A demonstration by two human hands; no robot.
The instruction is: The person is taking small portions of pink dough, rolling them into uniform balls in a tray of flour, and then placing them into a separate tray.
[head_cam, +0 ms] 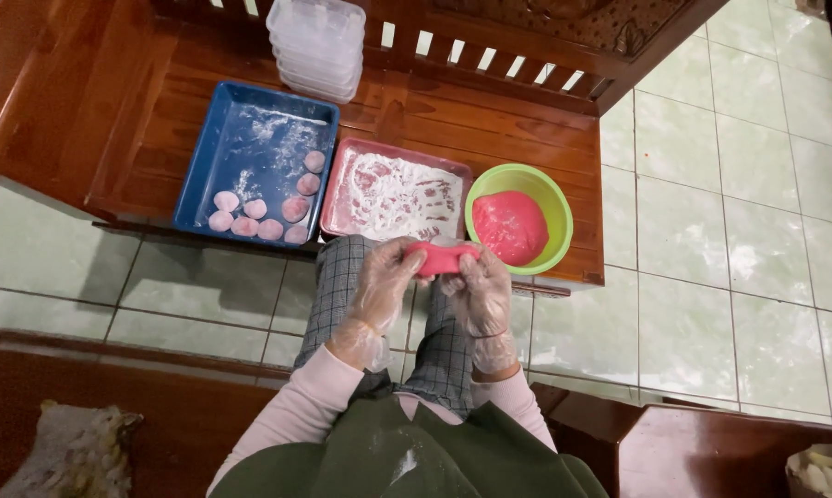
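Observation:
Both my hands wear thin clear plastic gloves and hold one piece of pink dough [441, 259] between them, above my knees. My left hand [385, 281] grips its left end and my right hand [478, 290] its right end. Just beyond the hands stands a red tray [342, 180] dusted with white flour. To its right a green bowl [560, 210] holds a lump of pink dough [510, 227]. To its left a blue tray [204, 152] carries several floured pink balls [268, 214] along its near and right sides.
The trays and bowl rest on a low dark wooden bench [527, 138]. A stack of clear plastic containers [315, 46] stands at its back. Pale green floor tiles [730, 231] lie around it. Dark wooden furniture [112, 406] flanks me on both sides.

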